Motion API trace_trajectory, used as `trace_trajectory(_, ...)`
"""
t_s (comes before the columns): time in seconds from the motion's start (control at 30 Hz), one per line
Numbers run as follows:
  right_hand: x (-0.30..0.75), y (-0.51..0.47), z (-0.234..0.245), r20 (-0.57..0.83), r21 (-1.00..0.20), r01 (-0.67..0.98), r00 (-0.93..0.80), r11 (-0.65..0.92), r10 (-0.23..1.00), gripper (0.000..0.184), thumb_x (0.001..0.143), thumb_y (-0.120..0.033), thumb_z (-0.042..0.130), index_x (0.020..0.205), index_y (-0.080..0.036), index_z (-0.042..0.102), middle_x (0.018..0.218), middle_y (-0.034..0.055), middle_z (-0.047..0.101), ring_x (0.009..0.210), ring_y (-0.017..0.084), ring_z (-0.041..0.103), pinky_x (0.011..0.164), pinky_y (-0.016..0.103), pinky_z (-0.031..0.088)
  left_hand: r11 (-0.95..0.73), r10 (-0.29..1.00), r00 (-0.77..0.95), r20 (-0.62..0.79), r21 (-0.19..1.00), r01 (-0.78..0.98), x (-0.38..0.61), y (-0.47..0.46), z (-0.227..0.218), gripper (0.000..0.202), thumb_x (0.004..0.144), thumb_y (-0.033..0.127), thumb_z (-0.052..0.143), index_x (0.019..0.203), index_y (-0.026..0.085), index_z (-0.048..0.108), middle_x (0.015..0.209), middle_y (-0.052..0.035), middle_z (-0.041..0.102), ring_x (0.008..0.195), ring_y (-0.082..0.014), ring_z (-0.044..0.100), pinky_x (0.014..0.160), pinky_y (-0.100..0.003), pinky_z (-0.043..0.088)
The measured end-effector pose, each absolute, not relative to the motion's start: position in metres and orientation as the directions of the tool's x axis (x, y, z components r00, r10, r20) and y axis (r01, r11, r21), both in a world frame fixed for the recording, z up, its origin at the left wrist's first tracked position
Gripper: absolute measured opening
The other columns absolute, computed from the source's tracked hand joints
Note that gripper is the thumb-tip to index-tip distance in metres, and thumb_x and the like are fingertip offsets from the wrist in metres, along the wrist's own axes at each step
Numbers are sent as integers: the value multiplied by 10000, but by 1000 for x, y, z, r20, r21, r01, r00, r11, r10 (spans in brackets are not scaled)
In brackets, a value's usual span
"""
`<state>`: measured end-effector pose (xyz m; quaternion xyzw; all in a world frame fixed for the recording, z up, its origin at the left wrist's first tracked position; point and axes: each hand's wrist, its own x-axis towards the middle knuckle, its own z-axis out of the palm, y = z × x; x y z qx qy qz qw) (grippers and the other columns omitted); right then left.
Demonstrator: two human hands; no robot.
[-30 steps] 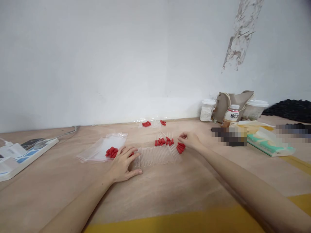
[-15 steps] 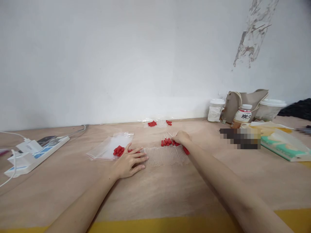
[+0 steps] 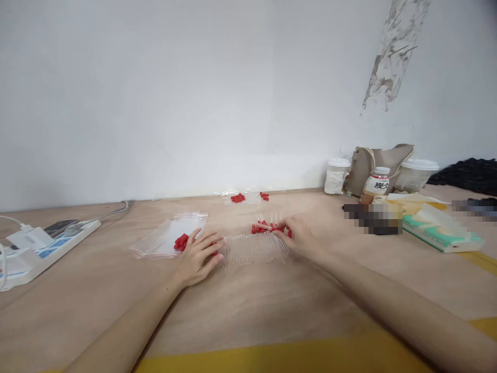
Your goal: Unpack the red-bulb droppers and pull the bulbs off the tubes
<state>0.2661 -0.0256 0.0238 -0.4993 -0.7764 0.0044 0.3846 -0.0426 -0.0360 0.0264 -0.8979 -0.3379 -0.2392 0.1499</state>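
A row of thin clear tubes (image 3: pixel 254 251) lies side by side in front of me. My left hand (image 3: pixel 198 259) rests at its left end, fingers stretched out and apart, beside a small pile of red rubber bulbs (image 3: pixel 180 242) that it partly covers. Beyond the row's right end, my right hand (image 3: pixel 302 239) is closed in a pinch on a dropper (image 3: pixel 264 226), a clear tube with a red bulb, its tube pointing left. Just under it lie several more red-bulbed droppers (image 3: pixel 254 228); the fingers hide some of them.
Clear zip bags (image 3: pixel 155 241) lie left of the bulbs. Near the wall are bagged red-bulbed pieces (image 3: pixel 238 198). At left sits a power strip (image 3: pixel 58 251) with chargers. To the right stand a cup (image 3: pixel 337 177), a bottle (image 3: pixel 376 185), a bag (image 3: pixel 359 173) and a tissue pack (image 3: pixel 442 233).
My right hand has turned and shifted slightly, now with a dropper lying sideways from its fingers. My left hand stays at the row's left end. The view has swung a little to the right.
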Motion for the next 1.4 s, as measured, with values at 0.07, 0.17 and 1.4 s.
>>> trace_trajectory(0.07,268,-44,12,697,-222,743,-332,631,635,178,808,-280,492,917,-177,587,882,60,631,830,174,524,771,312,335,-665,526,506,684,-39,745,-30,-42,25,273,841,269,433,1081,214,550,1099,-56,591,1076,-208,467,949,-436,259)
trace_trajectory(0.17,262,-62,-2,750,-53,731,-420,680,510,154,824,-239,485,904,-196,609,822,48,628,776,163,491,751,324,306,-662,498,456,738,-16,750,-4,-55,23,228,831,270,461,1019,211,577,1037,-54,609,993,-200,498,895,-406,297)
trace_trajectory(1.4,318,-18,-1,574,-674,652,166,348,802,312,731,-302,491,984,-140,576,776,52,595,625,128,522,583,256,434,-638,506,364,782,56,768,-14,-34,9,316,844,135,346,1105,191,516,854,-49,509,768,-141,532,666,-257,466)
